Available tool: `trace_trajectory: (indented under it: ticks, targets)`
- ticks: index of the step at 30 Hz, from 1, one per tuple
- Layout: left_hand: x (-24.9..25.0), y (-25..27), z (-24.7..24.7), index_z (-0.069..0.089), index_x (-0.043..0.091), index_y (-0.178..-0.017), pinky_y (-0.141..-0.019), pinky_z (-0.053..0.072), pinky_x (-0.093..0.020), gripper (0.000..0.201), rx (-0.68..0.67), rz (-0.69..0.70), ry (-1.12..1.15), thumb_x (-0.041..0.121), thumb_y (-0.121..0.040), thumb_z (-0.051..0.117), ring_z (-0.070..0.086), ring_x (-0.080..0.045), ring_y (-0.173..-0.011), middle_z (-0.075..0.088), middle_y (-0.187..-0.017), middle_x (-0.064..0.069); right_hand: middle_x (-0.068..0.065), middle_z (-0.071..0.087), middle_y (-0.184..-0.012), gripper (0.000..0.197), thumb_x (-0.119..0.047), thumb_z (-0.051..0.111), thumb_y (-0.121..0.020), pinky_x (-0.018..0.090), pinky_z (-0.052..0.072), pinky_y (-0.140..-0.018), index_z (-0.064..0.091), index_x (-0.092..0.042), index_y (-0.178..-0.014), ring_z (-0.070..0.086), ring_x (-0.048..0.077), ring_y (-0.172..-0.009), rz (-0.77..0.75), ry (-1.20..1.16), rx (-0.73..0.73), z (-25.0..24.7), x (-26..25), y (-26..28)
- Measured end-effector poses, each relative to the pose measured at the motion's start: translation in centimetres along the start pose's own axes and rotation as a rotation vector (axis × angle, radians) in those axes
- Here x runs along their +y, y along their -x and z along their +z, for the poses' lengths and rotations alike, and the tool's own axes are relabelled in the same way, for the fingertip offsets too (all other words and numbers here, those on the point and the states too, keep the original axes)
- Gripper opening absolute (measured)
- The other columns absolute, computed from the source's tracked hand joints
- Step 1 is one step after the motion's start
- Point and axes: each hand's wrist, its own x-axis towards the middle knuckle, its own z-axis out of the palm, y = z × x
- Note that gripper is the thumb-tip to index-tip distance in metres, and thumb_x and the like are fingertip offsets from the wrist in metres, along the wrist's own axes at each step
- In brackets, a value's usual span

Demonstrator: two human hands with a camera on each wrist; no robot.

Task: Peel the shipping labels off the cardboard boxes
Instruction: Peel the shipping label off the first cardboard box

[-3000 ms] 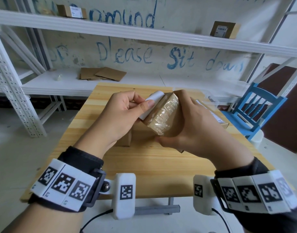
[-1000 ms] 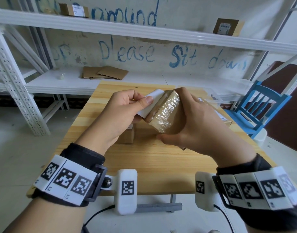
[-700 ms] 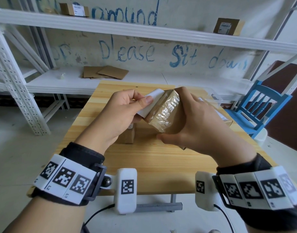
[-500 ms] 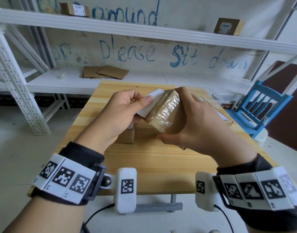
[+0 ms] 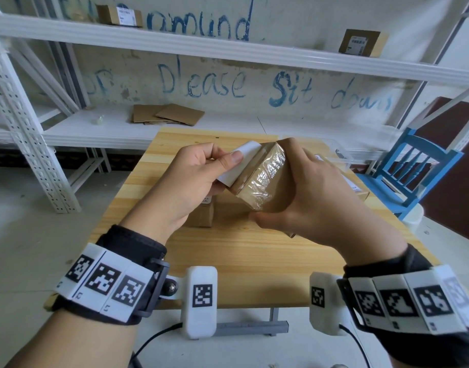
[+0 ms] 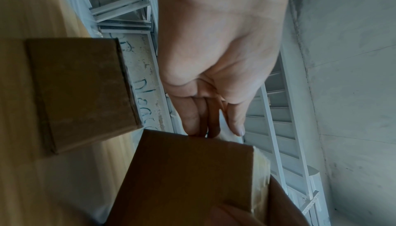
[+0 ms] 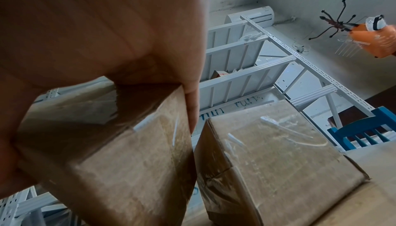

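Observation:
My right hand [image 5: 302, 187] grips a small cardboard box [image 5: 265, 181], wrapped in clear tape, and holds it tilted above the wooden table [image 5: 228, 258]. Its white shipping label [image 5: 244, 160] stands partly lifted off the box's left face. My left hand [image 5: 228, 166] pinches that label between thumb and fingers. In the left wrist view the left hand [image 6: 214, 77] has its fingers at the top edge of the held box [image 6: 188, 178]. The right wrist view shows the right hand [image 7: 96, 35] clamped over the held box [image 7: 120, 153].
A smaller cardboard box [image 5: 201, 216] stands on the table under my left hand. A larger taped box [image 7: 274, 153] with a label [image 5: 354, 185] lies at the right. White shelving [image 5: 228, 49] behind holds two labelled boxes and flat cardboard [image 5: 169, 115]. A blue chair [image 5: 413, 168] stands at the right.
Both hands, the box and the lifted label stay as they were; only the head view has shifted slightly.

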Motion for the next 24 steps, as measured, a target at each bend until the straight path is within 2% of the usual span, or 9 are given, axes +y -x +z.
trace_trajectory:
  ticks: [10, 15, 20, 24]
  targets:
    - [-0.11, -0.08, -0.01, 0.062, 0.025, -0.066, -0.087, 0.055, -0.042, 0.030, 0.001, 0.006, 0.003, 0.026, -0.096, 0.067, 0.067, -0.017, -0.082, 0.072, -0.082, -0.001, -0.008, 0.057, -0.100, 0.085, -0.068, 0.079, -0.054, 0.013, 0.038, -0.068, 0.042, -0.032, -0.123, 0.055, 0.016, -0.083, 0.001, -0.003, -0.002, -0.01, 0.03, -0.02]
    - [-0.11, -0.01, -0.01, 0.061, 0.025, -0.066, -0.079, 0.054, -0.035, 0.031, -0.008, 0.020, 0.007, 0.025, -0.097, 0.066, 0.067, -0.017, -0.080, 0.072, -0.083, -0.003, -0.008, 0.057, -0.100, 0.086, -0.067, 0.080, -0.055, 0.016, 0.040, -0.067, 0.042, -0.032, -0.124, 0.056, 0.018, -0.085, 0.001, -0.008, 0.004, 0.01, -0.02, 0.01]
    - [0.00, 0.08, 0.05, 0.061, 0.022, -0.071, -0.072, 0.054, -0.028, 0.027, 0.002, 0.027, 0.000, 0.025, -0.097, 0.065, 0.066, -0.016, -0.077, 0.071, -0.079, -0.001, -0.010, 0.056, -0.100, 0.087, -0.068, 0.080, -0.054, 0.013, 0.036, -0.067, 0.042, -0.033, -0.124, 0.054, 0.017, -0.085, 0.007, 0.001, -0.003, -0.08, -0.10, 0.01]
    - [-0.14, 0.05, 0.05, 0.064, 0.028, -0.062, -0.083, 0.055, -0.039, 0.034, -0.003, 0.022, -0.011, 0.027, -0.096, 0.067, 0.068, -0.020, -0.084, 0.073, -0.086, -0.005, -0.011, 0.055, -0.099, 0.086, -0.067, 0.079, -0.055, 0.012, 0.034, -0.066, 0.041, -0.033, -0.123, 0.053, 0.015, -0.084, 0.012, -0.002, -0.003, -0.06, -0.14, 0.05]
